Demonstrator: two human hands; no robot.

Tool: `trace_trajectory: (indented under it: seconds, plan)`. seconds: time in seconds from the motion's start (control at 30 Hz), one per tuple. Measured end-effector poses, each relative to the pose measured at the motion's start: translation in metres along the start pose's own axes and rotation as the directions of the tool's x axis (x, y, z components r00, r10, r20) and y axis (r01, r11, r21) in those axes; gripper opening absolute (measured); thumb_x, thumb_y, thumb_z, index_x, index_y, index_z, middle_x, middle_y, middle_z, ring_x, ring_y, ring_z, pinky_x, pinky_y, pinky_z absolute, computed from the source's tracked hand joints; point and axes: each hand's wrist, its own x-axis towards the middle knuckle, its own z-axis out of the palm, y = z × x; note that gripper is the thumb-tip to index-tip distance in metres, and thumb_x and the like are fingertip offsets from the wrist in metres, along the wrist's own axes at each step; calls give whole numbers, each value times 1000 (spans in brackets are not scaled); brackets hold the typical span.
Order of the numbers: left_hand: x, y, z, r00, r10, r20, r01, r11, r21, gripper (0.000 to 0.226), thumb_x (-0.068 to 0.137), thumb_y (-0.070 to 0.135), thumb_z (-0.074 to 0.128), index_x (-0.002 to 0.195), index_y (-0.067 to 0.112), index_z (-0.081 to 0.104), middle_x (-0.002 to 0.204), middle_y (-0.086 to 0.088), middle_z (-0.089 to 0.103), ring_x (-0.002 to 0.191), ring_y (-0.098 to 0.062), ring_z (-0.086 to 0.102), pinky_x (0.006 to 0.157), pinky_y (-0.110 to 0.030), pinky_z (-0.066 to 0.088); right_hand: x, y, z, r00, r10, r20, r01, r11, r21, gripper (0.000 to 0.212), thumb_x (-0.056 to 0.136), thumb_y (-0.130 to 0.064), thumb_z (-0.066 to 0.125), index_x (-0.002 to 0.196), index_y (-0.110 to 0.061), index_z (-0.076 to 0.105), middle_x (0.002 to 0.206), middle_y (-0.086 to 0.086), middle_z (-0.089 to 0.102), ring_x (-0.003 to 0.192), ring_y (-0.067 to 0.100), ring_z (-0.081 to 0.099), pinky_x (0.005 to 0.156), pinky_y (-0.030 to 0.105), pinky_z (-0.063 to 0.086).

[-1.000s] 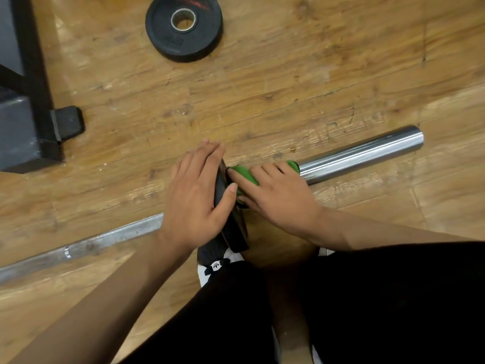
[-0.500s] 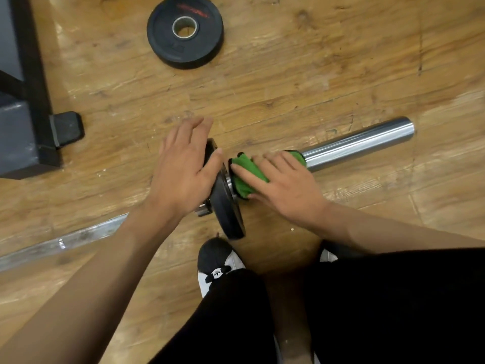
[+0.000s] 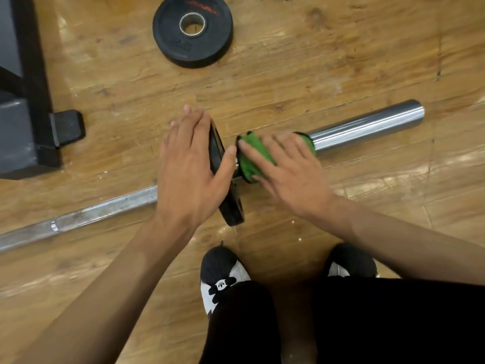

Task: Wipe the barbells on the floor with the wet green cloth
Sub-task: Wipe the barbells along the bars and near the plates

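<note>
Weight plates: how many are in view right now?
2. The loose plate lies flat on the floor at the top; the mounted plate stands on the barbell, held by the left hand. More may lie outside the frame.
</note>
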Motion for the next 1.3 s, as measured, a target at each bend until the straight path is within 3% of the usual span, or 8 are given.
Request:
trace_trajectory:
  seconds: [0.23,0.4,0.5,0.73,0.87,1.03,1.2,1.3]
  plan:
    - [-13,9,18,989,61,-135,-58,998,25,71,109,51,31,158,-1,36,167,-14,32,160,-33,15,131,-45,4,3,10,-9,920,390,-40,-390,921,0,64,106,-52,30,162,-23,31,157,18,44,148,41,34,126,57,13]
    - [12,2,12,995,27,-97,-28,1000,-7,72,108,52,30,156,0,41,163,-15,39,159,-27,20,130,-42,8,28,-34,8,993,101,-54,-97,993,60,54,111,-46,35,162,-31,32,163,11,40,150,38,34,126,54,17]
    - [24,-2,8,997,-12,-76,9,1000,-29,73,104,54,37,154,2,44,160,-14,44,155,-26,29,128,-42,18,25,8,5,986,150,-68,-145,987,74,54,108,-46,41,160,-32,36,154,14,50,145,35,41,124,50,19]
    - [39,-1,8,993,-91,-80,81,990,-117,68,102,52,43,152,6,48,155,-11,49,145,-26,41,122,-43,31,-19,153,-12,798,594,-103,-588,804,86,49,110,-40,30,153,-24,48,149,18,51,149,37,34,126,52,17]
    - [30,3,10,993,-79,-90,69,991,-116,69,101,52,41,153,6,47,156,-12,47,147,-27,38,120,-42,27,-3,120,-16,697,710,-101,-701,704,111,47,107,-34,34,145,-19,58,146,19,54,151,42,30,126,56,15]
    - [8,10,16,990,-35,-135,20,994,-110,68,102,46,45,154,1,44,159,-17,42,152,-29,31,124,-37,19,22,0,-14,908,416,-40,-405,900,160,48,109,-46,32,145,-26,58,140,14,61,144,35,42,126,52,14]
    - [-27,14,16,993,64,-100,-74,992,-100,66,105,38,44,156,-3,36,163,-20,34,158,-32,21,128,-45,17,7,-6,-16,991,126,47,-131,982,138,55,111,-47,18,155,-29,46,144,12,58,142,33,45,128,49,11]
    - [-45,9,14,983,176,-44,-176,984,15,65,105,38,42,156,-3,38,160,-23,35,156,-37,23,125,-59,22,-23,50,-18,964,266,23,-267,957,111,58,109,-52,19,150,-25,50,139,16,61,136,34,51,126,50,13]
